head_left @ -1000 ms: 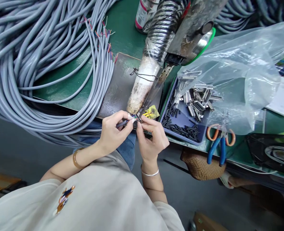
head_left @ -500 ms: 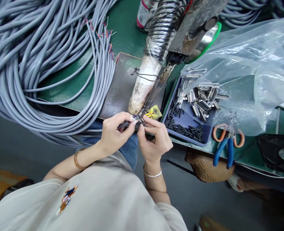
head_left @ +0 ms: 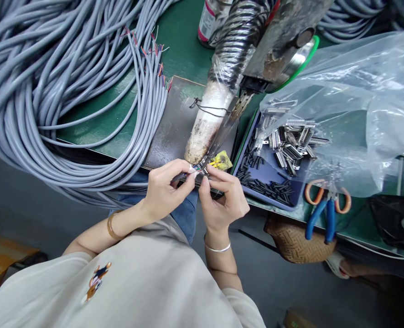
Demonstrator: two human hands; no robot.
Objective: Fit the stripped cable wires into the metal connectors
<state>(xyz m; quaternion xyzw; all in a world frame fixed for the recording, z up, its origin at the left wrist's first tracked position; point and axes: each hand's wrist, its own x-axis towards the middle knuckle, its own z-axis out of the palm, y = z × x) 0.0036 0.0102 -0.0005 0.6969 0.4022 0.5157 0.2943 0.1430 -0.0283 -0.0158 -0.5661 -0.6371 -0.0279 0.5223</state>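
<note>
My left hand pinches the stripped end of a grey cable, from which thin coloured wires fan out between the fingertips. Close beside it, my right hand has thumb and finger closed around a small metal connector, partly covered by the fingertips. The wires meet the connector, though the exact joint is too small to make out. Just above both hands is the slim metal soldering iron, pointing down at the connector. A stained white fume hose ends right over the fingers. A yellow sponge lies by my right fingertips.
Grey cables with stripped ends pile up at left. A blue tray at right holds black sleeves and metal connectors, partly under a plastic bag. Blue-handled pliers hang over the table edge. A bottle stands behind.
The whole view has shifted slightly, so the table things appear a little further right and down. Both hands keep their pinch on the wires and the connector.
</note>
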